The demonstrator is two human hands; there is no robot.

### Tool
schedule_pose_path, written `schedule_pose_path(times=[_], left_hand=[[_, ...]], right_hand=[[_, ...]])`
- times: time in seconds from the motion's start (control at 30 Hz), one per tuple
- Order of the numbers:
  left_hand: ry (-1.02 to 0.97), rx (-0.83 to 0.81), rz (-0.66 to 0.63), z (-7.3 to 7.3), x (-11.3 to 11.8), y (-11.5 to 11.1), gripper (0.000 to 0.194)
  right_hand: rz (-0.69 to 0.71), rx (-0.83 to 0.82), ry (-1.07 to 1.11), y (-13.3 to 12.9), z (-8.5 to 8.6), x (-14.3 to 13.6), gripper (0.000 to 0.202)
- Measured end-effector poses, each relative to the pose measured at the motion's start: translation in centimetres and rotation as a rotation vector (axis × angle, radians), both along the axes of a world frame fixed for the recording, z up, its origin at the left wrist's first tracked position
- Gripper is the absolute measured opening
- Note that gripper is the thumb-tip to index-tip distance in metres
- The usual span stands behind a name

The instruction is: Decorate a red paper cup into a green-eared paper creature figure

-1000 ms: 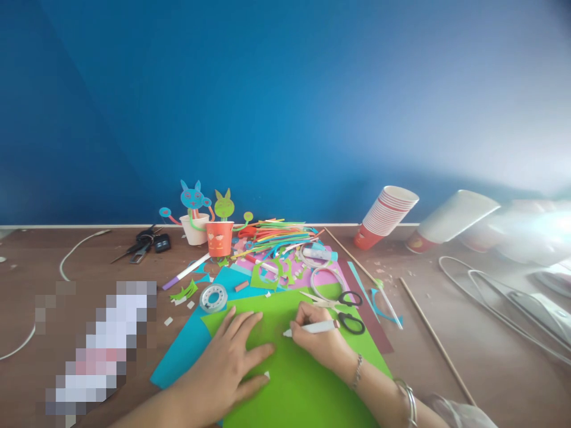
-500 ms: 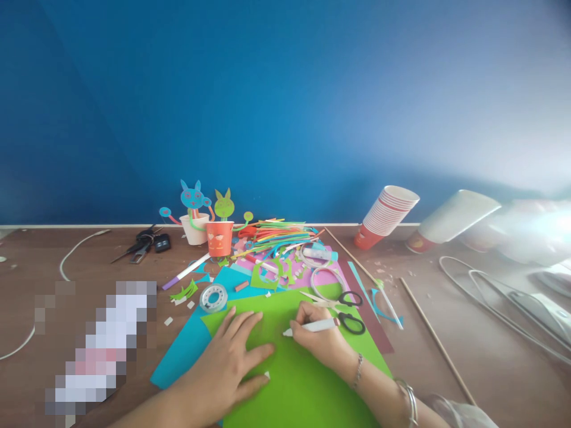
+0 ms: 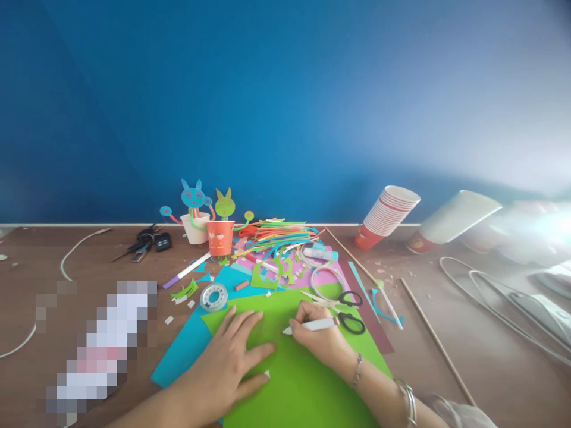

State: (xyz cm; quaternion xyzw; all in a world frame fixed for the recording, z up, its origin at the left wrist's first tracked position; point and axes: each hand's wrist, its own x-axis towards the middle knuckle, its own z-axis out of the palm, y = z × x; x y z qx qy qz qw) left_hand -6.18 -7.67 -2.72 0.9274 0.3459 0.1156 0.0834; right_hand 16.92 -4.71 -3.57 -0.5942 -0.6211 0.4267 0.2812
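My left hand (image 3: 234, 356) lies flat with fingers spread on a green sheet of paper (image 3: 307, 392). My right hand (image 3: 319, 339) is closed around a white marker (image 3: 319, 324), its tip at the middle of the sheet. Just past the right hand, scissors (image 3: 336, 303) with black handles lie with their blades on the green paper. A roll of clear tape (image 3: 214, 296) sits beyond my left fingertips. Under the green sheet, a blue sheet (image 3: 178, 351) sticks out on the left.
Two paper cups (image 3: 220, 238) with paper cat figures stand at the back, beside a pile of coloured pipe cleaners (image 3: 281, 238). Stacked paper cups (image 3: 388, 214), a wooden stick (image 3: 435, 336), white cables (image 3: 473, 279) and keys (image 3: 145, 242) lie around. Paper scraps (image 3: 272, 274) are strewn mid-table.
Hardly anything differs. The marker's tip has shifted very slightly to the left and up; my left hand stays in place on the paper.
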Motion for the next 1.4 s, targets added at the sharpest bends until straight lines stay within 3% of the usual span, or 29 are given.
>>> schedule_pose_path(times=[0.37, 0.87, 1.03, 1.17, 1.4], left_hand=[[-0.029, 0.004, 0.006, -0.3, 0.0, 0.0, 0.037], [0.017, -0.034, 0.006, 0.5, 0.2, 0.1, 0.037], [0.014, -0.018, 0.006, 0.3, 0.2, 0.0, 0.036], [-0.003, 0.022, -0.012, 0.6, 0.5, -0.1, 0.032], [-0.049, 0.054, -0.047, 1.4, 1.1, -0.8, 0.026]], right_hand=[[0.007, 0.000, 0.004, 0.1, 0.1, -0.1, 0.019], [-0.007, -0.012, 0.006, 0.1, -0.1, 0.1, 0.018], [-0.061, -0.068, 0.240, 0.4, 0.9, 0.1, 0.016], [-0.207, -0.106, 0.463, 0.8, 1.6, -0.1, 0.020], [-0.293, -0.194, 0.753, 1.5, 1.3, -2.0, 0.024]])
